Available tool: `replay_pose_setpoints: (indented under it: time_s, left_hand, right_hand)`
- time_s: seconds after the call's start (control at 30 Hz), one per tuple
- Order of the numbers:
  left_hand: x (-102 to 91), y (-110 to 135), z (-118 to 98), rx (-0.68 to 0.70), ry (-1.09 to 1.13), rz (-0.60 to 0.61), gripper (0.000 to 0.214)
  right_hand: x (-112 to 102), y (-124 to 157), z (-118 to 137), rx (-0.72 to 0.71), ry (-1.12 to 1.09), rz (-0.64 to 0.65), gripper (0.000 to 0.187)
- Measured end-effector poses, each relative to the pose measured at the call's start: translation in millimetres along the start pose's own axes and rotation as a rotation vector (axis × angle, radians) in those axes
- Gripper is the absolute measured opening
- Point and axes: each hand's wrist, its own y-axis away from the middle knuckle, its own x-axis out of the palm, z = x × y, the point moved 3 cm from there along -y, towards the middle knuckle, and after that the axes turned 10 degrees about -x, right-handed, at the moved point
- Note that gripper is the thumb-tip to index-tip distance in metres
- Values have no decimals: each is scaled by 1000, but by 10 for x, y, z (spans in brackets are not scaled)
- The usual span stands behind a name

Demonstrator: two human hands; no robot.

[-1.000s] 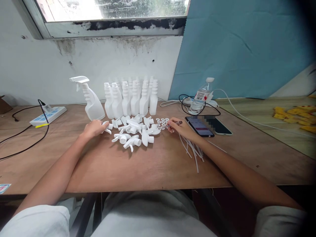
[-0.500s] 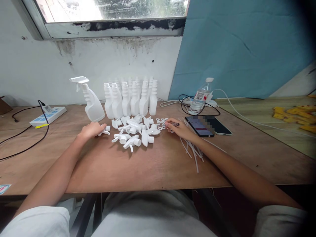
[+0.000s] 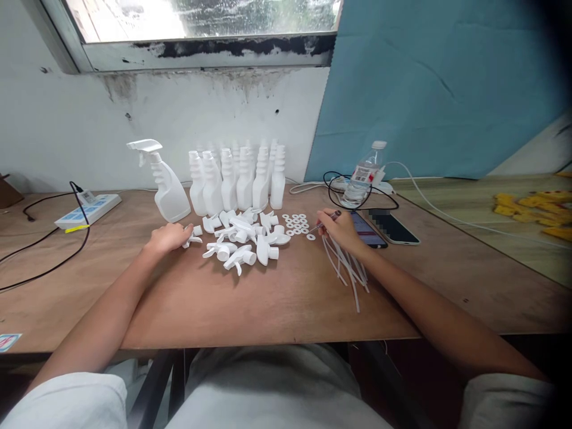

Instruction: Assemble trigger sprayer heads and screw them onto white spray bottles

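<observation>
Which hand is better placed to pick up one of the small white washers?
Right. The right hand sits beside the washers, pointing a thin tool at them; the left hand rests on a trigger head.

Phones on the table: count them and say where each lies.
2. One phone lies lit just behind the right hand, partly covered by it; the other phone, dark, lies touching its right side.

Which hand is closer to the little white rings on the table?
Right. The right hand is just beside the white rings, while the left hand sits beyond the trigger heads.
</observation>
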Motion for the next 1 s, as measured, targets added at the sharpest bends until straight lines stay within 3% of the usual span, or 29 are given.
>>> replay_pose_setpoints:
  time_s: [0.17,0.4,0.47,0.63,0.7,0.83,1.0]
  left_hand:
    - [75,-27,-51,37,0,-93,62]
    - [139,-87,-102,43,42,-211,68]
    - [86,-92,-67,35,98,-325,64]
    - [-142,-100,174,95,514,-840,30]
    - [-178,-155,296,114,650,-947,20]
    - [-96,-373,461,87,743,-957,45]
    - [137,-678,505,29,844,-806,83]
  right_hand:
    - [-82,-9,18,-23,87,-66,31]
    - [-39,-9,17,-1,64,-27,31]
    - [-47,-11,12,5,57,-21,32]
    - [-160,-26,9,-5,118,-98,32]
    - [-175,-33,12,-4,145,-89,31]
    - [-121,-32,20,22,102,-47,30]
    - [-41,-14,12,40,33,-13,32]
